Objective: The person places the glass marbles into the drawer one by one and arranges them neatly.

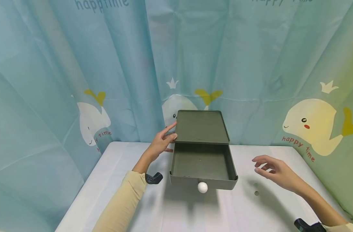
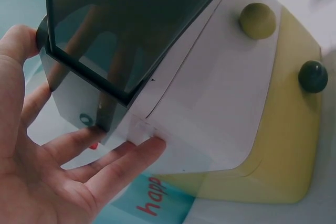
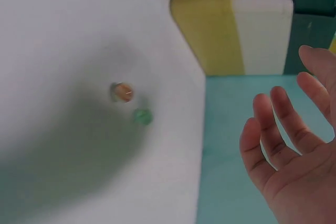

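A dark green drawer box stands at the back middle of the table, its top drawer pulled out towards me. A round white knob sits on that drawer's front, and the visible drawer floor is bare. My left hand touches the box's left side with spread, mostly straight fingers, as the left wrist view also shows. Over the table to the right, my right hand hovers with loosely bent fingers, holding nothing. Two small round pieces, one orange-brown and one green, lie on the table below it.
Below the green tier are a white tier with an olive-yellow knob and a yellow tier with a dark green knob. A whale-print curtain hangs behind the white table.
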`<state>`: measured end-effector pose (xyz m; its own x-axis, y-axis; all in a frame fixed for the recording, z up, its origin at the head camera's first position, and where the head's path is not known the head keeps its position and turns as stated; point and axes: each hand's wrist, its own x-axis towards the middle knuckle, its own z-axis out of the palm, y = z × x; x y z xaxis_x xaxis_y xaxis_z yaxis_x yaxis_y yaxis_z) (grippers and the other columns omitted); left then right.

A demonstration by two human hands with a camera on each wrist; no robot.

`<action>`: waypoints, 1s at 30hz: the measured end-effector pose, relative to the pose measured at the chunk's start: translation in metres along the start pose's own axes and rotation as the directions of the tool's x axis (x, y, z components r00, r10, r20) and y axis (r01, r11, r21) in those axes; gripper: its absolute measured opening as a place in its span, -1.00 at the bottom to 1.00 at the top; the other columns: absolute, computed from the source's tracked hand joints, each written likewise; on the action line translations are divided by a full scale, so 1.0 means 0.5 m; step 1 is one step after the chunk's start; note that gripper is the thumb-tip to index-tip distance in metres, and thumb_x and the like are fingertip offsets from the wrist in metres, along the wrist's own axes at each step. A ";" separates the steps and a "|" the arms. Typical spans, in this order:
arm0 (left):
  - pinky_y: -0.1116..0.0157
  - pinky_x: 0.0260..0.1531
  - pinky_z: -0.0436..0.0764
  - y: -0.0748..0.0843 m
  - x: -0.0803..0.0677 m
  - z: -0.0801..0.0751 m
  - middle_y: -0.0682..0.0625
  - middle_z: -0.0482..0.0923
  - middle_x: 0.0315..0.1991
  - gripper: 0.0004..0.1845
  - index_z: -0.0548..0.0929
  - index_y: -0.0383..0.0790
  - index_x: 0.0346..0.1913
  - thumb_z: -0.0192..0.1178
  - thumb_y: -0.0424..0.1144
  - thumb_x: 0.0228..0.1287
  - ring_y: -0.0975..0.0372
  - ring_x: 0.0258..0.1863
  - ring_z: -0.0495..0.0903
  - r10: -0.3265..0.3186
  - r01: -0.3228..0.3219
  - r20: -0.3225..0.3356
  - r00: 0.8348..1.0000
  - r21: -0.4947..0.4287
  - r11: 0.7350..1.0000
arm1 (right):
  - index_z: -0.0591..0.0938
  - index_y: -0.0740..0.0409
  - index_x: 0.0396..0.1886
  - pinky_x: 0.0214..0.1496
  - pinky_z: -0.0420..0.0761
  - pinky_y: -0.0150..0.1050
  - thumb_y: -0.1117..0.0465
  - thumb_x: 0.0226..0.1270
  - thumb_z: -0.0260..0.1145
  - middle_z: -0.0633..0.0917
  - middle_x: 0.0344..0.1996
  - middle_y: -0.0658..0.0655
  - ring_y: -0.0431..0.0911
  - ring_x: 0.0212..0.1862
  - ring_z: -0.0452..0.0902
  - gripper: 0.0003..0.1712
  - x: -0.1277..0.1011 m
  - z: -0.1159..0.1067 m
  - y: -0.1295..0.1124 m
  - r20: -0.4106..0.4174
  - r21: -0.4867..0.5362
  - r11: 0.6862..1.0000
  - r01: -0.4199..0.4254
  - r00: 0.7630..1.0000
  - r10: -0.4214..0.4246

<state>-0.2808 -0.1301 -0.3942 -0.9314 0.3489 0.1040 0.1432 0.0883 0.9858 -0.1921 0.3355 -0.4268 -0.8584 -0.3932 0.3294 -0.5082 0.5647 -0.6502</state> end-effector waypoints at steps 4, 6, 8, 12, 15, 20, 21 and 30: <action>-0.17 0.02 0.66 0.000 0.002 -0.001 -0.26 0.33 0.47 -0.35 0.24 0.22 0.61 0.13 -0.10 0.56 -0.15 0.33 0.43 -0.001 0.001 -0.006 1.000 0.001 1.000 | 0.64 0.05 0.12 -0.32 0.61 -0.32 0.31 0.39 0.42 0.74 -0.19 -0.01 -0.17 -0.26 0.71 -0.65 -0.011 0.010 0.025 0.009 0.019 0.999 -0.036 0.999 0.036; -0.16 0.02 0.66 0.000 0.002 -0.001 -0.26 0.34 0.46 -0.36 0.24 0.22 0.61 0.14 -0.10 0.56 -0.15 0.33 0.43 -0.001 0.001 -0.008 1.000 0.002 1.000 | 0.63 0.06 0.13 -0.33 0.61 -0.31 0.31 0.40 0.41 0.75 -0.19 0.05 -0.14 -0.25 0.72 -0.66 -0.016 0.015 0.036 0.017 0.025 0.999 -0.048 0.999 0.047; -0.17 0.02 0.66 0.001 0.002 -0.001 -0.27 0.34 0.46 -0.36 0.24 0.21 0.61 0.13 -0.11 0.56 -0.15 0.33 0.43 0.001 -0.001 -0.008 1.000 0.005 1.000 | 0.63 0.08 0.13 -0.34 0.62 -0.30 0.31 0.41 0.40 0.75 -0.20 0.09 -0.11 -0.25 0.73 -0.67 -0.021 0.019 0.046 0.020 0.035 0.998 -0.059 0.998 0.059; -0.18 0.02 0.66 0.003 0.000 0.000 -0.27 0.33 0.47 -0.36 0.23 0.20 0.62 0.12 -0.11 0.57 -0.16 0.34 0.42 0.001 -0.001 -0.004 1.000 0.007 1.000 | 0.63 0.09 0.12 -0.39 0.64 -0.28 0.33 0.41 0.39 0.74 -0.22 0.07 -0.11 -0.27 0.73 -0.68 -0.031 0.026 0.066 0.017 0.054 0.996 -0.067 0.998 0.067; -0.17 0.02 0.66 0.003 0.000 0.002 -0.26 0.34 0.47 -0.36 0.23 0.21 0.62 0.13 -0.11 0.57 -0.15 0.34 0.42 -0.003 0.003 -0.003 1.000 0.006 1.000 | 0.64 0.11 0.12 -0.40 0.63 -0.29 0.36 0.39 0.39 0.74 -0.24 0.06 -0.11 -0.29 0.73 -0.67 -0.040 0.031 0.081 0.012 0.073 0.995 -0.071 0.997 0.070; -0.16 0.00 0.67 0.002 0.001 0.002 -0.25 0.35 0.46 -0.36 0.25 0.23 0.61 0.13 -0.10 0.56 -0.13 0.32 0.44 -0.002 0.002 -0.008 1.000 0.006 1.000 | 0.60 0.25 0.17 -0.38 0.58 -0.31 0.34 0.40 0.39 0.73 -0.22 0.12 -0.12 -0.31 0.71 -0.62 -0.051 0.041 0.102 0.035 0.089 0.990 -0.110 0.994 0.107; -0.16 0.00 0.68 0.002 0.001 0.001 -0.24 0.35 0.46 -0.36 0.25 0.24 0.61 0.14 -0.10 0.56 -0.13 0.32 0.44 -0.002 0.002 -0.010 1.000 0.004 1.000 | 0.59 0.26 0.18 -0.38 0.58 -0.31 0.33 0.40 0.40 0.73 -0.22 0.12 -0.13 -0.31 0.71 -0.61 -0.052 0.043 0.106 0.043 0.091 0.987 -0.131 0.991 0.127; -0.15 -0.02 0.68 -0.004 0.003 0.000 -0.22 0.35 0.47 -0.36 0.27 0.25 0.60 0.15 -0.10 0.55 -0.12 0.32 0.45 0.001 -0.001 -0.016 1.000 -0.002 1.000 | 0.56 0.34 0.19 -0.42 0.50 -0.35 0.34 0.37 0.42 0.70 -0.28 0.05 -0.19 -0.39 0.62 -0.56 -0.059 0.057 0.125 0.089 0.074 0.988 -0.138 0.987 0.131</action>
<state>-0.2823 -0.1297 -0.3959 -0.9365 0.3341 0.1066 0.1430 0.0863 0.9859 -0.1965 0.3615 -0.4966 -0.9082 -0.3783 0.1791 -0.3783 0.5587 -0.7381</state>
